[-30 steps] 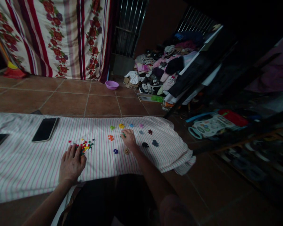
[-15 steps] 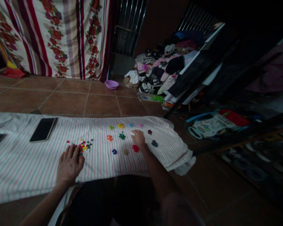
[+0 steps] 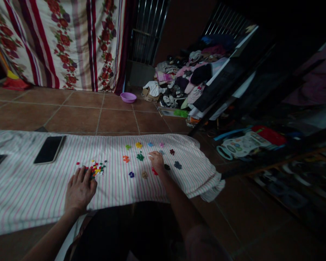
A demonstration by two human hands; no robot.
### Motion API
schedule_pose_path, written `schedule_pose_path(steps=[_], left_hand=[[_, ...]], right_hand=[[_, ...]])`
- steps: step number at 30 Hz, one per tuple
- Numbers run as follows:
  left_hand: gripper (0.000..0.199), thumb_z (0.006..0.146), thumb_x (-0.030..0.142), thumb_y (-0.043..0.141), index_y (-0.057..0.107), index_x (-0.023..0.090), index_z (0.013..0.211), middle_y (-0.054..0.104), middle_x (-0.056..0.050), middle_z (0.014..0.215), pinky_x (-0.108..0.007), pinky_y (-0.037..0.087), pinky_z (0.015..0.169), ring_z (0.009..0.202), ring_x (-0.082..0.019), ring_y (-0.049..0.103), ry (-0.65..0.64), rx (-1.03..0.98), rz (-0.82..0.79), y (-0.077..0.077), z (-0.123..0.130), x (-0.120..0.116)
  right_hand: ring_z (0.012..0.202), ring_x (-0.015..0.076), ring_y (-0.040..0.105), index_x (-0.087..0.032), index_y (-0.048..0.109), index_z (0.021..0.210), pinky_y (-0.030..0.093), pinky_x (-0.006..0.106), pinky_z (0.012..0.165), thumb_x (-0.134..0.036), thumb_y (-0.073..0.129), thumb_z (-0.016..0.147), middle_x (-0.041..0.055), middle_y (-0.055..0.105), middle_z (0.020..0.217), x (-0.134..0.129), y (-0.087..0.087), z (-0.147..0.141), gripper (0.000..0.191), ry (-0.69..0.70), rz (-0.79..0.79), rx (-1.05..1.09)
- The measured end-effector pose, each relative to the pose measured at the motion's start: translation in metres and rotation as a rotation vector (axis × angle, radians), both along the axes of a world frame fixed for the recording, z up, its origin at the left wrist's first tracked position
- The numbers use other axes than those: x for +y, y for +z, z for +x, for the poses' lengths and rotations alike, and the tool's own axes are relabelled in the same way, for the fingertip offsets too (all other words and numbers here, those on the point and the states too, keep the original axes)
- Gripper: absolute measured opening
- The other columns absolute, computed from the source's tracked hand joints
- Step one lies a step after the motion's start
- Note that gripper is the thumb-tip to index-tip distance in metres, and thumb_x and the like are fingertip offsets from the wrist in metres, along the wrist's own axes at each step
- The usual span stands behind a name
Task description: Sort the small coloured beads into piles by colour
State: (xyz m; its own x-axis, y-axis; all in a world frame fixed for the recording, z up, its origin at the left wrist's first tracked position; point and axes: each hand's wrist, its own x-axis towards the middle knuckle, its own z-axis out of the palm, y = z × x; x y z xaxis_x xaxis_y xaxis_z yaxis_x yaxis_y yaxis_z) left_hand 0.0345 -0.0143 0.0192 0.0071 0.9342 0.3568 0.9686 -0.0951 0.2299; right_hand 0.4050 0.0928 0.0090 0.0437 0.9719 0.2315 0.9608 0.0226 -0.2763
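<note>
My left hand [image 3: 80, 188] lies flat on the striped cloth, fingers stretched out, its tips touching the near-left edge of a mixed heap of small coloured pieces [image 3: 98, 169]. Over the sorted piles, my right hand [image 3: 156, 161] has its fingers bent together and pointing down, with a bit of white at the tips; what they hold, if anything, is too small to name. Close to it are a dark green pile [image 3: 140, 156], a red pile [image 3: 154, 171] partly covered by the hand, and a black pile [image 3: 167, 166]. Orange [image 3: 125, 158], yellow [image 3: 138, 145] and blue [image 3: 150, 144] piles sit further off.
Two phones, one of them a dark phone [image 3: 49, 149], lie on the left of the striped cloth [image 3: 38, 195]. Beyond it, a purple basin [image 3: 128, 97] stands on the tiled floor. A heap of clothes [image 3: 184, 78] and a dark slanted frame are at the right.
My right hand has shifted slightly left and toward me, now covering part of the red pile and uncovering the black one. The left hand stays in place.
</note>
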Motion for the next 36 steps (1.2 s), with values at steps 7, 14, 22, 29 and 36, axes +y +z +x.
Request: schedule_pose_path(steps=[7, 14, 22, 29, 36], left_hand=[[0.052, 0.089, 0.031, 0.034, 0.055, 0.006, 0.129, 0.049, -0.022, 0.140, -0.049, 0.034, 0.110, 0.137, -0.034, 0.037, 0.016, 0.068, 0.022, -0.002, 0.000, 0.000], [0.052, 0.089, 0.031, 0.035, 0.054, 0.007, 0.131, 0.049, -0.022, 0.141, -0.049, 0.035, 0.108, 0.136, -0.034, 0.039, 0.017, 0.089, 0.049, -0.003, 0.000, 0.001], [0.051, 0.089, 0.031, 0.037, 0.054, 0.007, 0.130, 0.049, -0.022, 0.140, -0.049, 0.036, 0.107, 0.135, -0.034, 0.039, 0.023, 0.086, 0.074, -0.006, -0.001, 0.001], [0.050, 0.088, 0.031, 0.039, 0.055, 0.009, 0.130, 0.051, -0.020, 0.139, -0.049, 0.037, 0.107, 0.135, -0.034, 0.041, 0.032, 0.094, 0.101, -0.009, -0.001, 0.003], [0.050, 0.088, 0.031, 0.037, 0.056, 0.008, 0.129, 0.051, -0.021, 0.139, -0.050, 0.037, 0.106, 0.134, -0.034, 0.042, 0.025, 0.085, 0.088, -0.009, -0.001, 0.003]], right_hand=[[0.102, 0.0193, 0.059, -0.021, 0.074, 0.103, 0.040, 0.034, 0.096, -0.014, 0.057, 0.084, 0.0068, 0.069, 0.108, 0.004, 0.002, 0.006, 0.026, 0.062, 0.000, 0.038], [0.100, 0.0193, 0.060, -0.020, 0.076, 0.093, 0.039, 0.035, 0.095, -0.016, 0.055, 0.087, 0.0068, 0.072, 0.103, 0.010, 0.009, 0.007, 0.022, 0.126, 0.030, 0.060], [0.102, 0.0202, 0.057, -0.021, 0.073, 0.109, 0.038, 0.033, 0.096, -0.005, 0.043, 0.086, 0.0066, 0.071, 0.110, 0.016, 0.023, -0.004, 0.041, 0.125, 0.013, 0.036], [0.109, 0.0219, 0.051, -0.029, 0.066, 0.123, 0.035, 0.034, 0.092, -0.005, 0.044, 0.086, 0.0057, 0.069, 0.115, 0.026, 0.029, -0.033, 0.049, 0.133, -0.153, -0.064], [0.108, 0.0218, 0.050, -0.030, 0.073, 0.108, 0.033, 0.032, 0.086, -0.007, 0.047, 0.086, 0.0031, 0.071, 0.108, 0.025, 0.028, -0.044, 0.040, 0.114, -0.203, -0.047]])
